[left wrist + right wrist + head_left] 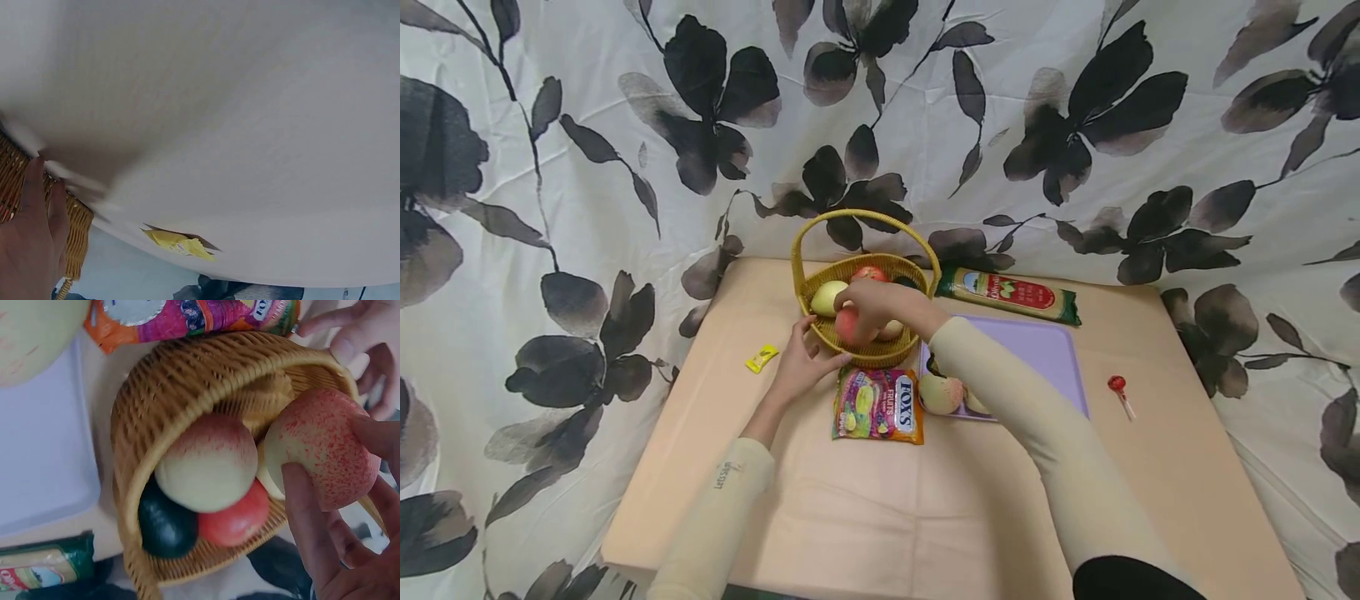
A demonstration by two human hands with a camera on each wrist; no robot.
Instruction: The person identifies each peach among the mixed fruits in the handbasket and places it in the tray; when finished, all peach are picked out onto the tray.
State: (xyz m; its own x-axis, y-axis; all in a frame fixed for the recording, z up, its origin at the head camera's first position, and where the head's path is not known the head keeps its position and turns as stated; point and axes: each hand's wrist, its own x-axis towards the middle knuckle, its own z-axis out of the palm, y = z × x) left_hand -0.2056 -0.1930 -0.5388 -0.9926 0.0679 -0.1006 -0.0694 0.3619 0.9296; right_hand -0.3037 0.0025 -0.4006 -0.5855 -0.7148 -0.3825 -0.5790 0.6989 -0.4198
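Observation:
My right hand (874, 305) holds a red-speckled peach (322, 450) over the yellow wicker basket (181, 369), thumb and fingers around it. My left hand (805, 367) touches the basket's left end, its fingers (34, 187) laid fairly straight along the woven wall. Inside the basket sit a pale peach with a pink top (206, 465), a dark green avocado-like fruit (167, 520) and a red round fruit (234, 515). A yellow-green fruit (829, 297) lies at the basket's left side in the head view. My right hand hides part of the contents there.
A Fox's candy bag (878, 406) lies in front of the basket. Right of it, a lavender tray (1048, 350) has a peach (940, 393) at its near edge. A pasta pack (1011, 294) lies behind, a yellow wrapped candy (762, 358) left, a red lollipop (1117, 385) right.

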